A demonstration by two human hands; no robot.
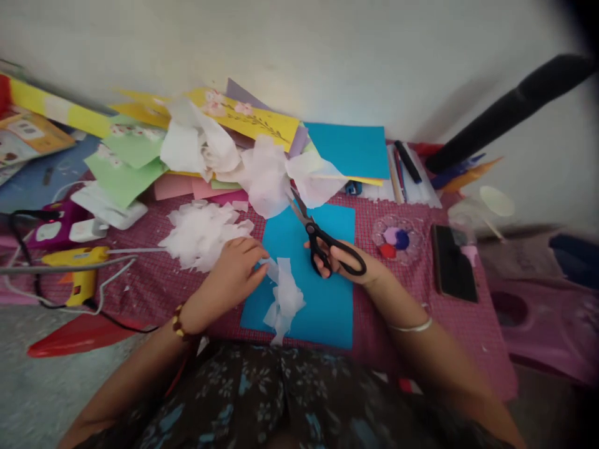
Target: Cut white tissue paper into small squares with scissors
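Observation:
My right hand holds black-handled scissors by their handle loops, with the blades pointing up and away, slightly apart. My left hand has its fingers drawn together at a small strip of thin white paper. Beneath both hands lies a blue sheet. A loose cluster of white paper cuttings rests on that sheet, between my hands and nearer my body. Just beyond my left hand is a heap of white paper pieces. Crumpled white sheets lie past the scissor tips.
On the left are a yellow glue gun with its cable and a purple power strip. Coloured cards are stacked against the wall. To the right stand a clear dish of small coloured items and a dark phone.

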